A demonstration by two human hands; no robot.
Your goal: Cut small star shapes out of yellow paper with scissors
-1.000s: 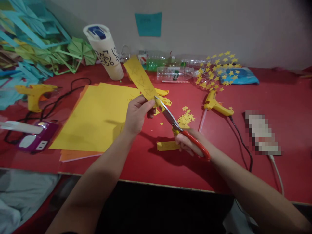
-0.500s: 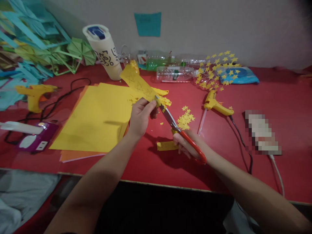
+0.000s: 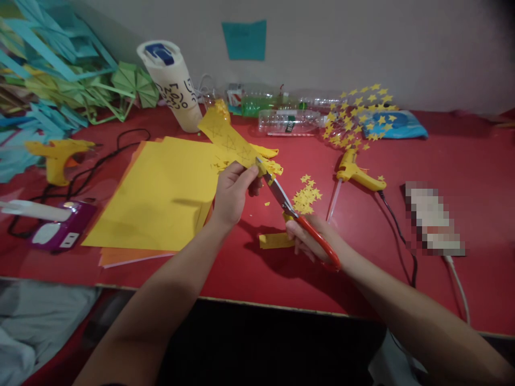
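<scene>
My left hand (image 3: 232, 194) pinches the lower end of a yellow paper strip (image 3: 227, 138) with stars drawn on it. Red-handled scissors (image 3: 287, 206) are gripped in my right hand (image 3: 308, 238), their blades pointing up and left, with the tips at the strip's end by my left thumb. Right of the blades lies a small pile of cut yellow paper stars (image 3: 306, 197). Another yellow strip (image 3: 274, 240) rests on the table, partly hidden by my right hand. Paper scraps and a yellow cutter (image 3: 267, 152) lie behind the held strip.
Yellow sheets (image 3: 161, 193) are stacked at left, near a glue gun (image 3: 58, 158) and a purple power socket (image 3: 64, 230). A white tumbler (image 3: 173, 86) and plastic bottles (image 3: 289, 122) stand or lie along the wall. Another glue gun (image 3: 358, 172) and a phone (image 3: 434, 217) are at right.
</scene>
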